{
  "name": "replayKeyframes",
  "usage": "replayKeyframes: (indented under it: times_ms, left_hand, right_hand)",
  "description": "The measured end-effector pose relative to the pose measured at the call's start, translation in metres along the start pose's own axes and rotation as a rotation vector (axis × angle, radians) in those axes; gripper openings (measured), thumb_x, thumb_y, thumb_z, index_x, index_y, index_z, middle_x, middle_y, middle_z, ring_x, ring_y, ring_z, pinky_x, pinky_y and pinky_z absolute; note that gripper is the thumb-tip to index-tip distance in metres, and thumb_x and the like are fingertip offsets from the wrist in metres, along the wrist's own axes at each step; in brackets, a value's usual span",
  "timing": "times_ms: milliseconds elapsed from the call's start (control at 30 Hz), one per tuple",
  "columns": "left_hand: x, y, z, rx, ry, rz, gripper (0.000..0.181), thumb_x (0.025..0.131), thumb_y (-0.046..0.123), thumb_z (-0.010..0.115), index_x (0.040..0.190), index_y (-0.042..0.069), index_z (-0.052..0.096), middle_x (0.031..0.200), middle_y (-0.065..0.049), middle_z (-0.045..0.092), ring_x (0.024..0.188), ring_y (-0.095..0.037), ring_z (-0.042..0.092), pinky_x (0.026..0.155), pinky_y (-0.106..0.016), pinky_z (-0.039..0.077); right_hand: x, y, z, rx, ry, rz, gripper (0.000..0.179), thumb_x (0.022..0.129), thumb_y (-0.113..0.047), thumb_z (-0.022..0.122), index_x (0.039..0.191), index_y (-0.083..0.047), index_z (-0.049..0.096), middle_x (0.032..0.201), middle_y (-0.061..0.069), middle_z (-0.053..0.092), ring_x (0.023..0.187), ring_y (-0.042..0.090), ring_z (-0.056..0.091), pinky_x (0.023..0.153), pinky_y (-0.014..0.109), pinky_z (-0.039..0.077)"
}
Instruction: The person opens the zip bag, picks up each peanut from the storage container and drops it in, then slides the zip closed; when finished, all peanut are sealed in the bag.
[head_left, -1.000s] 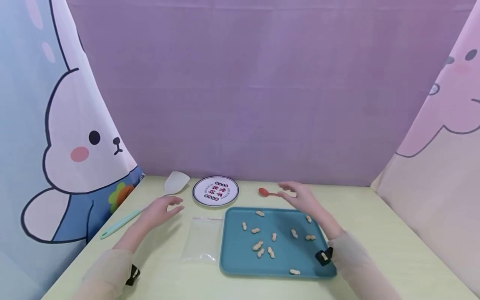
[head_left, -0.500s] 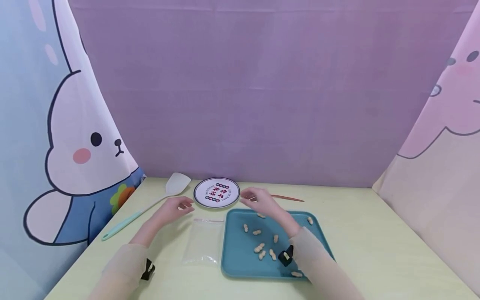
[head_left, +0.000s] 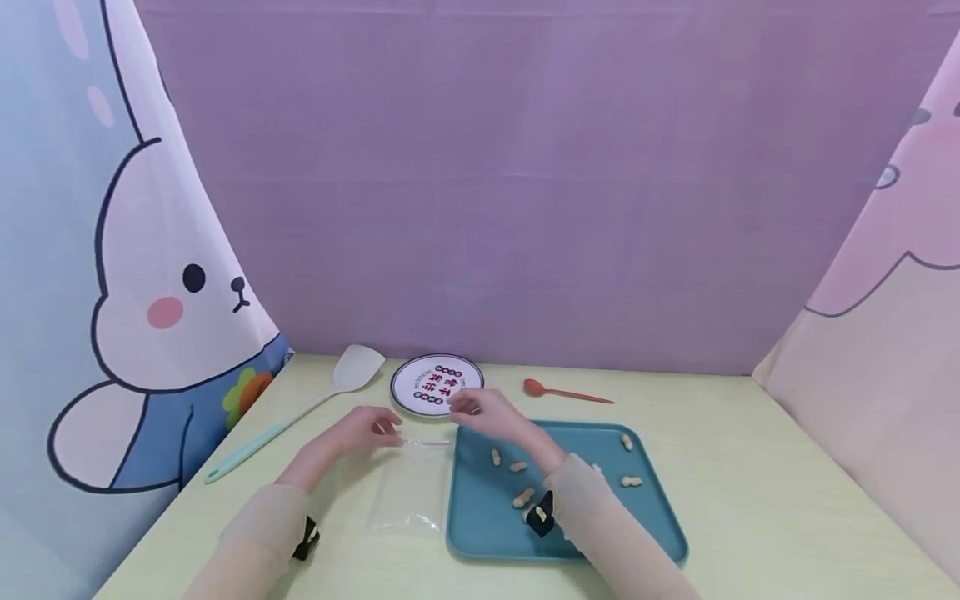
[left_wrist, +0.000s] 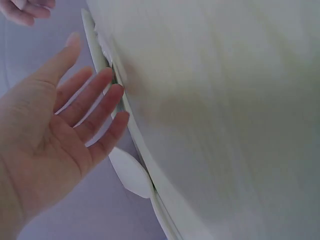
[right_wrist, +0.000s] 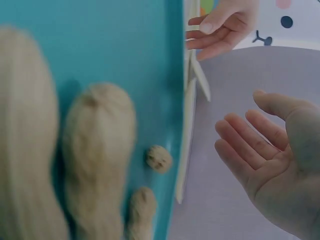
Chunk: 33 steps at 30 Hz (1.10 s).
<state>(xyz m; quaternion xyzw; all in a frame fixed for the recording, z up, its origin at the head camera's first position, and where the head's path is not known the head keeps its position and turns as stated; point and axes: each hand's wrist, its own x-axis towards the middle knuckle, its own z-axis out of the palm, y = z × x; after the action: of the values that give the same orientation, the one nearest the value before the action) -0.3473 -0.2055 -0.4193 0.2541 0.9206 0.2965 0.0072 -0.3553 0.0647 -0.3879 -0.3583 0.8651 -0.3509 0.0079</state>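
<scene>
A clear zip bag [head_left: 411, 487] lies flat on the table, with its zip edge toward the plate. My left hand [head_left: 366, 428] is at the bag's top left corner; its fingers look loosely extended in the left wrist view, and I cannot tell whether they touch the bag. Above the gap between plate and tray hovers my right hand [head_left: 489, 413], its fingers relaxed and holding nothing in the right wrist view. To the bag's right, a teal tray [head_left: 637, 533] carries several peanuts [head_left: 522, 498], some hidden by my right forearm.
Behind the bag stands a white plate [head_left: 420, 385] with red characters. A red spoon [head_left: 564, 392] lies behind the tray. At the left lies a white spatula [head_left: 356, 368] with a mint green handle. A purple curtain [head_left: 510, 192] closes off the back.
My right hand has swept left from the red spoon, past the plate's right side, toward the bag, uncovering the spoon. My left hand has shifted right and nearer, up to the bag's top corner.
</scene>
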Motion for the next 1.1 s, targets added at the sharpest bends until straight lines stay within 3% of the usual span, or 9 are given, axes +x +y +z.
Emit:
replayKeyframes:
  times_ms: [133, 300, 500, 667, 833, 1100]
  left_hand:
    - [0.002, 0.003, 0.003, 0.006, -0.045, 0.007, 0.04, 0.076, 0.015, 0.075, 0.108, -0.004, 0.063, 0.092, -0.008, 0.068, 0.084, -0.019, 0.063, 0.079, -0.033, 0.054]
    - [0.001, 0.006, 0.005, 0.028, -0.071, 0.009, 0.031, 0.071, 0.008, 0.077, 0.099, -0.001, 0.066, 0.084, -0.004, 0.065, 0.077, -0.011, 0.057, 0.073, -0.025, 0.051]
    - [-0.001, 0.009, 0.005, 0.045, -0.078, 0.032, 0.009, 0.075, 0.005, 0.072, 0.077, 0.007, 0.063, 0.071, 0.004, 0.059, 0.068, -0.005, 0.049, 0.065, -0.02, 0.045]
    - [0.001, 0.01, 0.007, 0.062, -0.072, 0.06, 0.009, 0.077, 0.006, 0.07, 0.075, 0.009, 0.061, 0.072, 0.006, 0.059, 0.069, -0.005, 0.05, 0.067, -0.021, 0.046]
    - [0.002, 0.013, 0.008, 0.054, -0.047, 0.038, 0.009, 0.079, 0.006, 0.069, 0.076, 0.01, 0.062, 0.073, 0.005, 0.061, 0.069, -0.005, 0.052, 0.068, -0.022, 0.047]
    - [0.003, 0.026, -0.002, 0.038, 0.114, 0.052, 0.008, 0.082, 0.009, 0.07, 0.078, 0.01, 0.062, 0.075, 0.003, 0.06, 0.068, -0.006, 0.052, 0.062, -0.02, 0.046]
  right_hand:
    - [0.004, 0.003, 0.007, 0.002, -0.033, -0.022, 0.029, 0.091, -0.016, 0.061, 0.115, 0.001, 0.062, 0.104, 0.011, 0.069, 0.095, 0.021, 0.065, 0.081, 0.023, 0.053]
    - [0.007, -0.003, 0.013, 0.029, -0.094, 0.004, 0.029, 0.091, -0.014, 0.061, 0.116, 0.001, 0.061, 0.106, 0.012, 0.068, 0.097, 0.021, 0.065, 0.081, 0.022, 0.053]
    - [0.011, -0.005, 0.022, 0.007, -0.159, -0.001, 0.031, 0.091, -0.01, 0.061, 0.118, 0.003, 0.059, 0.109, 0.013, 0.067, 0.101, 0.022, 0.064, 0.084, 0.021, 0.052]
    - [0.012, -0.005, 0.026, -0.017, -0.166, 0.007, 0.026, 0.09, -0.008, 0.061, 0.113, 0.002, 0.064, 0.103, 0.011, 0.069, 0.089, 0.015, 0.064, 0.074, 0.017, 0.051]
    - [0.011, -0.007, 0.027, -0.028, -0.185, 0.048, 0.021, 0.089, -0.008, 0.062, 0.108, -0.004, 0.069, 0.094, 0.005, 0.07, 0.074, 0.004, 0.055, 0.066, 0.014, 0.047]
    - [0.013, -0.01, 0.021, 0.029, -0.141, 0.098, 0.019, 0.092, -0.02, 0.06, 0.103, -0.009, 0.072, 0.082, -0.002, 0.069, 0.066, 0.002, 0.053, 0.058, 0.016, 0.045]
